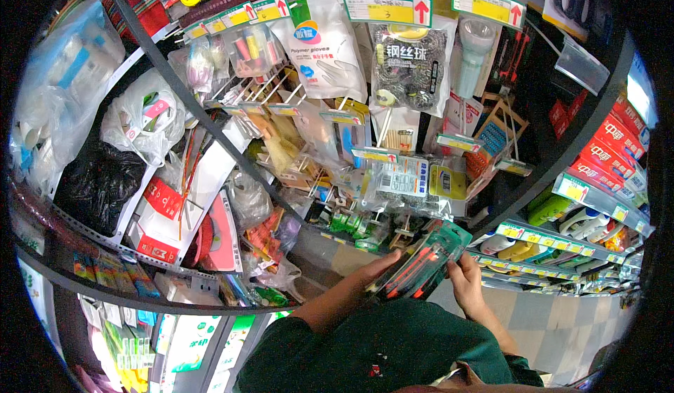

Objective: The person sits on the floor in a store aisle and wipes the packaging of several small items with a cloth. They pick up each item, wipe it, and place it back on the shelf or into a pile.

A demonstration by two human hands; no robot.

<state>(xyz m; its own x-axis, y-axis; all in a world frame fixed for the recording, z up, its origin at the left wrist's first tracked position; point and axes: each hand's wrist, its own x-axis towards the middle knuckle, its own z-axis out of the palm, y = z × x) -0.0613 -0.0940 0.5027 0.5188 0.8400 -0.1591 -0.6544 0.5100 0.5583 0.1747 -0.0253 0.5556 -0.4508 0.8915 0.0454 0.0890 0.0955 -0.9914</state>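
Close to my chest, at the bottom centre, both hands hold a stack of green-and-black blister packs [424, 261] with long red-and-black tools inside; what tools they are is hard to tell. My left hand [376, 273] supports the stack from its left side, with the fingers partly hidden by it. The thumb and fingers of my right hand [465, 282] pinch the upper right edge of the stack. Beyond the packs hang a bag of steel wool balls [410, 66], a pack of polymer gloves [326, 51] and a packaged flashlight [475, 51] on display hooks.
Metal hooks with price tags [387, 9] project towards me. Plastic bags [142, 114] and a white carton [168, 214] crowd the shelf at left. On the right, shelves hold red toothpaste boxes [605, 151] and bottles [582, 222]. Dark shelf frames [547, 166] curve past both sides; tiled floor [547, 314] lies below.
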